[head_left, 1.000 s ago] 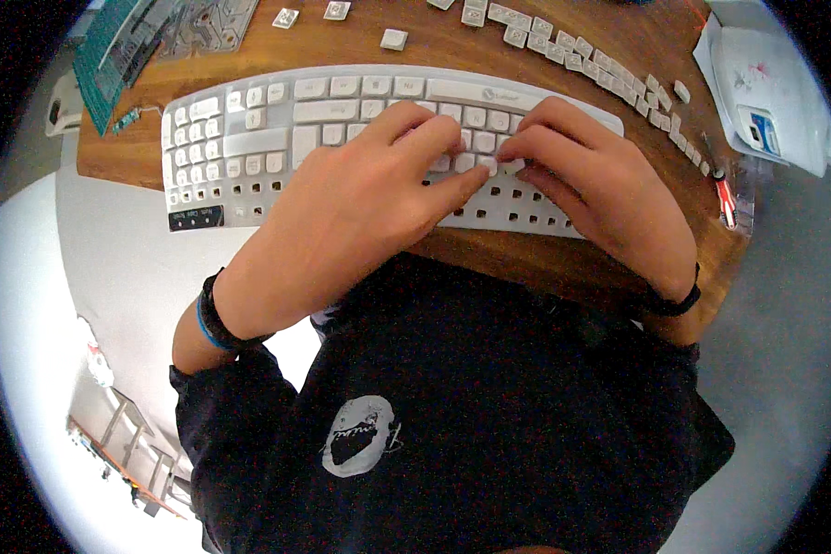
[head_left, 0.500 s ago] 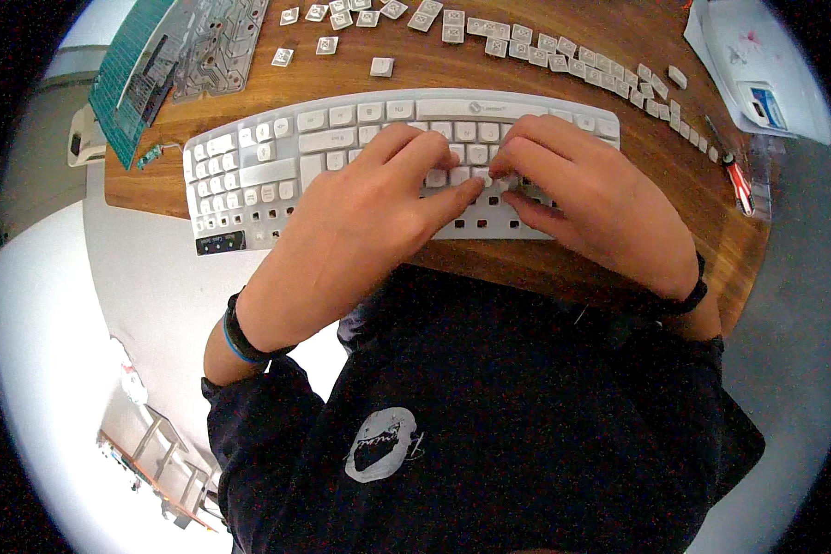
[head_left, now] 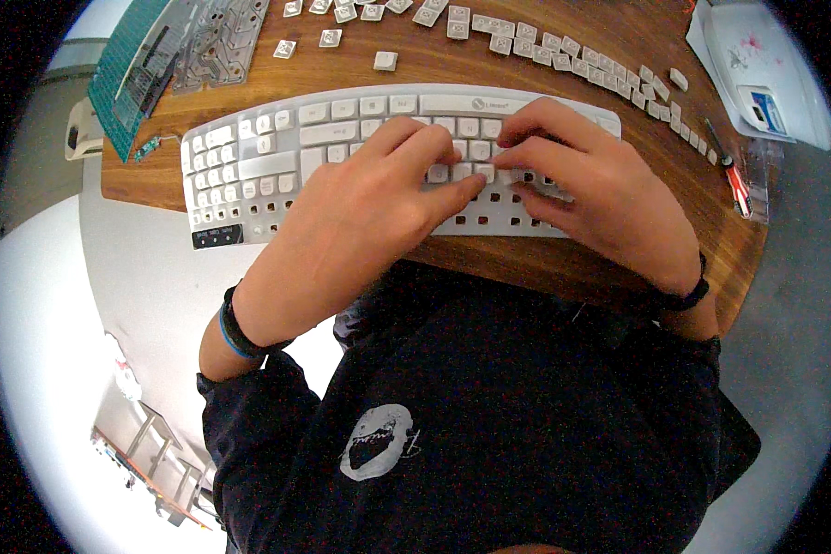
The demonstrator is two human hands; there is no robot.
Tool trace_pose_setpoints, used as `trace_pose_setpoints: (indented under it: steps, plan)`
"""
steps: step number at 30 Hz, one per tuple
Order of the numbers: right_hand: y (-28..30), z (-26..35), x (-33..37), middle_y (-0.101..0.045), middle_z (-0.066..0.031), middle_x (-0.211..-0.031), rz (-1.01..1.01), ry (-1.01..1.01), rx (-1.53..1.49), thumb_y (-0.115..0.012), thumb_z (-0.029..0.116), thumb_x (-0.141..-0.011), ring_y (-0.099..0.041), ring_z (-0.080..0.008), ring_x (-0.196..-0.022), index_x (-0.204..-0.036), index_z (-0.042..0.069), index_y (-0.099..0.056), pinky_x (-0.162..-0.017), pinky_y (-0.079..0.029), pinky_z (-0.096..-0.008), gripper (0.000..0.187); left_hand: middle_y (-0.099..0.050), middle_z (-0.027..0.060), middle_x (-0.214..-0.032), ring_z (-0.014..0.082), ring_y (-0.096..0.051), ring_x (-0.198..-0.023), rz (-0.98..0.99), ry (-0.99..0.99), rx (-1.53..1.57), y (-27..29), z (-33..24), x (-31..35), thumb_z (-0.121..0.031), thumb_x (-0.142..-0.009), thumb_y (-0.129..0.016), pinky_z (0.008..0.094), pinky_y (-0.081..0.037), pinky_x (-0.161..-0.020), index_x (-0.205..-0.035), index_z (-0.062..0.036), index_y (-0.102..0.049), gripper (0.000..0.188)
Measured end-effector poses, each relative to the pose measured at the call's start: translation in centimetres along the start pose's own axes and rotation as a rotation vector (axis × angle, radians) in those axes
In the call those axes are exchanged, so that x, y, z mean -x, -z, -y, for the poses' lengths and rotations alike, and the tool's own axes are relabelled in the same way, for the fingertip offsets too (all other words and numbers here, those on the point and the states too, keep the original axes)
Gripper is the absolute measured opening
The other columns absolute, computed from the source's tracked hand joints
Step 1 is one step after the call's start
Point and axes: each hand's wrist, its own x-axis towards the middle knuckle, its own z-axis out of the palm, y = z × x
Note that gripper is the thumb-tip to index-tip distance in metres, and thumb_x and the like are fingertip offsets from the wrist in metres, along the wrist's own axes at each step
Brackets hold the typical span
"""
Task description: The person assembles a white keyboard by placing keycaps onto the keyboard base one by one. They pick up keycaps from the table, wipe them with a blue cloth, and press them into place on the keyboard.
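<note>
A white keyboard (head_left: 272, 169) lies before me with its long spacebar (head_left: 452, 103) on the far side. White keycaps cover much of it, while rows of bare switches show along the near edge. My left hand (head_left: 379, 189) rests over its middle, holding nothing, with the thumb stretched out onto a keycap (head_left: 483, 171). Its index finger is bent over the keys, apart from the thumb. Just right of that thumb, my right hand (head_left: 600, 175) has a small white keycap (head_left: 509, 175) between its thumb and a finger; the upper fingers arch above the board. Fingers partly hide this keycap.
Loose keycaps (head_left: 535, 54) form a curved band along the far side of the wooden table (head_left: 499, 263). A screwdriver (head_left: 738, 187) lies at the right. A green mat (head_left: 115, 111) and a printed circuit sheet (head_left: 217, 46) are at far left; white bags (head_left: 757, 65) lie far right.
My right hand's upper fingers have lifted and spread a little further apart. My left thumb has moved slightly right onto the keycap. The whole view has shifted slightly.
</note>
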Motion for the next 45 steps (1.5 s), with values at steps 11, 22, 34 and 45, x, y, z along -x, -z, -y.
trace_pose_setpoints:
  steps: [11,22,34,45]
  plan:
    - [0.1,-0.1,-0.1,-0.066,-0.0116,-0.120,-0.013,-0.033,0.000,-0.083,-0.006,-0.082,-0.070,-0.0314,-0.108,-0.111,0.004,-0.069,-0.092,-0.060,-0.0384,0.033,-0.068,0.0063,-0.122,0.0288,-0.067,-0.120,-0.035,0.007,0.034,-0.2,0.1,0.1,-0.005,-0.086,-0.068,0.0389,-0.061,-0.097,-0.131,-0.0212,-0.081,0.049]
    - [0.1,0.2,-0.1,-0.060,-0.0139,-0.112,0.028,-0.020,0.033,-0.078,0.005,-0.089,-0.070,-0.0380,-0.098,-0.105,0.003,-0.061,-0.082,-0.062,-0.0454,0.023,-0.067,0.0065,-0.122,0.0281,-0.068,-0.118,-0.035,-0.006,0.029,-0.1,0.2,0.0,-0.004,-0.087,-0.068,0.0383,-0.062,-0.094,-0.132,-0.0226,-0.080,0.050]
    - [0.3,1.4,0.1,-0.065,-0.0102,-0.104,0.064,-0.050,0.137,-0.071,0.004,-0.094,-0.069,-0.0292,-0.094,-0.104,0.002,-0.068,-0.080,-0.059,-0.0377,0.011,-0.068,0.0065,-0.123,0.0298,-0.068,-0.118,-0.024,-0.007,-0.003,-0.3,0.2,0.0,-0.003,-0.087,-0.068,0.0392,-0.062,-0.094,-0.132,-0.0230,-0.080,0.051]
    - [-0.3,1.6,0.8,-0.063,-0.0106,-0.103,-0.024,0.058,0.305,-0.065,0.010,-0.089,-0.067,-0.0315,-0.102,-0.100,0.003,-0.067,-0.084,-0.057,-0.0434,0.013,-0.070,0.0080,-0.125,0.0312,-0.069,-0.118,0.020,-0.002,-0.010,0.4,-0.4,-0.3,-0.002,-0.084,-0.073,0.0411,-0.062,-0.096,-0.135,-0.0252,-0.078,0.057]
